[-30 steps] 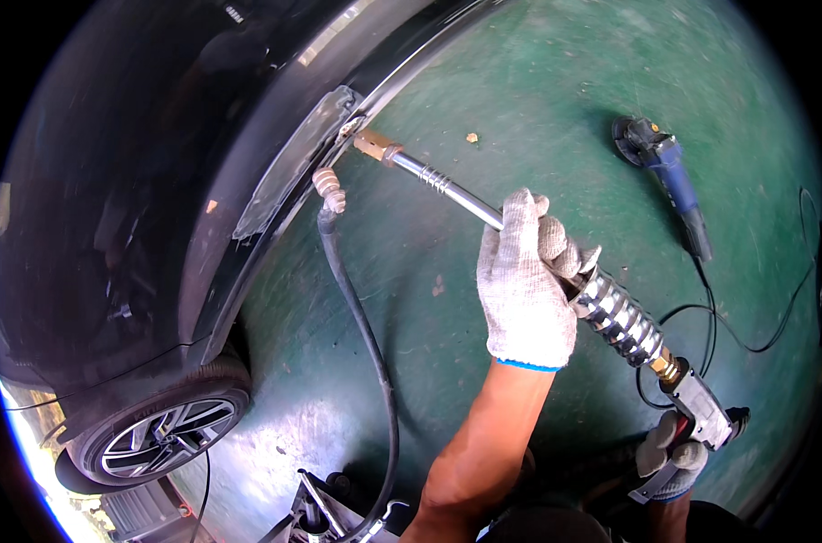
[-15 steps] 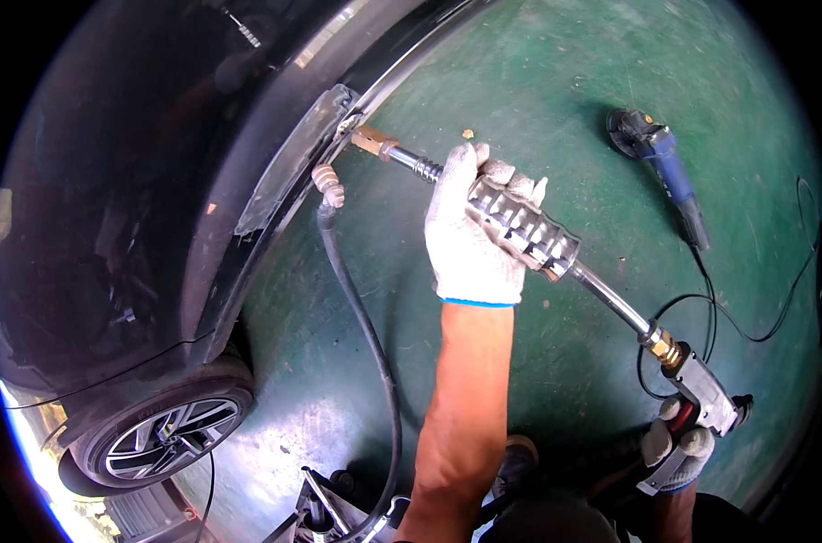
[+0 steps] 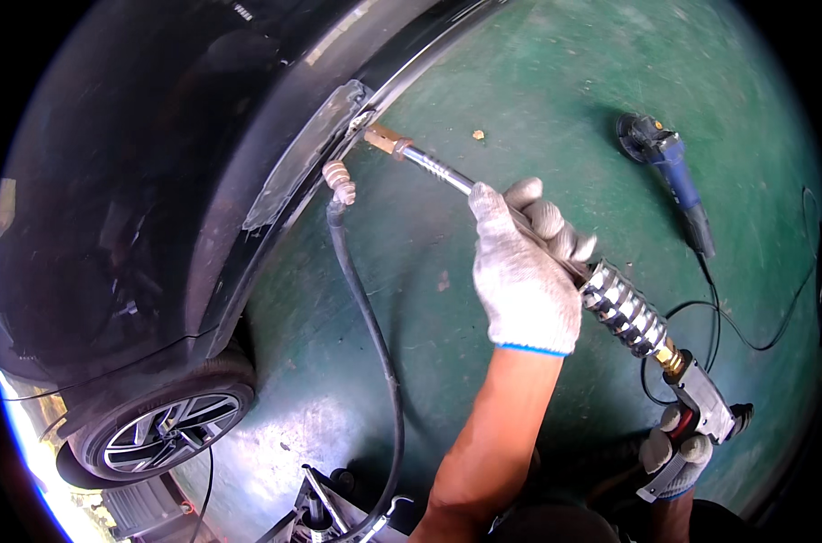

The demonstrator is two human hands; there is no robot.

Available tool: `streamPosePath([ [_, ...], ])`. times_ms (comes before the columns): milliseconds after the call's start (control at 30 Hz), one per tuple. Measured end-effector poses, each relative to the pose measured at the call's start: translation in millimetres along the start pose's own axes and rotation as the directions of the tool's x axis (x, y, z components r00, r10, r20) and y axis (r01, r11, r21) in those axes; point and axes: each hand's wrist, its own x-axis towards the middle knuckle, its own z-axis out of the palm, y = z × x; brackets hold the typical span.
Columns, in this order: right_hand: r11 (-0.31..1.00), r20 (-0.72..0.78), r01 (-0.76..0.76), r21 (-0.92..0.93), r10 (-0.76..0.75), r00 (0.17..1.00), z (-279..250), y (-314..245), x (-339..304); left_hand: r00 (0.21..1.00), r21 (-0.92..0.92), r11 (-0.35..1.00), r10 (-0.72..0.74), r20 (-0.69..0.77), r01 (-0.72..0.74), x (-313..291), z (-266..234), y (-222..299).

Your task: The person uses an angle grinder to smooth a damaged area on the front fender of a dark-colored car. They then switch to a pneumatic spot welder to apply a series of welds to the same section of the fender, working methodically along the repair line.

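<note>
A slide hammer dent puller [image 3: 429,166] runs diagonally from a dark car's lower sill to the lower right. Its copper-coloured tip [image 3: 387,140] meets the grey bare-metal patch [image 3: 307,156] on the sill, or sits very close. My left hand [image 3: 529,262], in a white knit glove, curls around the shaft, its thumb toward the tip. The ribbed metal sliding weight [image 3: 624,309] lies behind that hand, up against the handle end. My gloved right hand [image 3: 678,457] grips the grey pistol handle [image 3: 705,398] with its red trigger; part of that hand is hidden.
A thick cable with a copper-coloured clamp end [image 3: 339,183] hangs against the sill and curves down to equipment [image 3: 316,516] at the bottom. A blue angle grinder [image 3: 669,172] lies on the green floor with its cord looped. The car wheel [image 3: 167,430] is at lower left.
The sliding weight has shot back along the shaft to the handle end. My left hand has moved down and right, and is now on the shaft ahead of the weight.
</note>
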Motion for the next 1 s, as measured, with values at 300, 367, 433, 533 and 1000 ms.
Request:
streamPosePath([
  [300,0.956,0.098,0.059,-0.286,-0.032,0.995,-7,-2,-16,0.851,-0.376,0.899,0.006,0.525,0.225,19,-22,-5],
  [367,0.997,-0.135,0.072,-0.040,-0.076,0.988,-13,-8,-27,0.998,-0.031,0.999,0.030,0.049,-0.028,7,1,-2],
  [433,0.971,-0.253,0.059,0.230,0.001,0.968,34,-14,-12,0.972,0.081,0.996,0.049,-0.231,-0.031,-2,23,-7],
  [533,0.983,-0.164,-0.004,0.181,0.034,0.986,26,-22,-13,0.991,-0.030,0.999,-0.017,-0.133,0.013,1,23,-10],
  [1000,0.989,-0.084,0.012,-0.146,-0.025,0.996,-18,-15,-22,0.984,0.114,0.993,0.006,-0.178,0.014,-4,-2,-19],
])
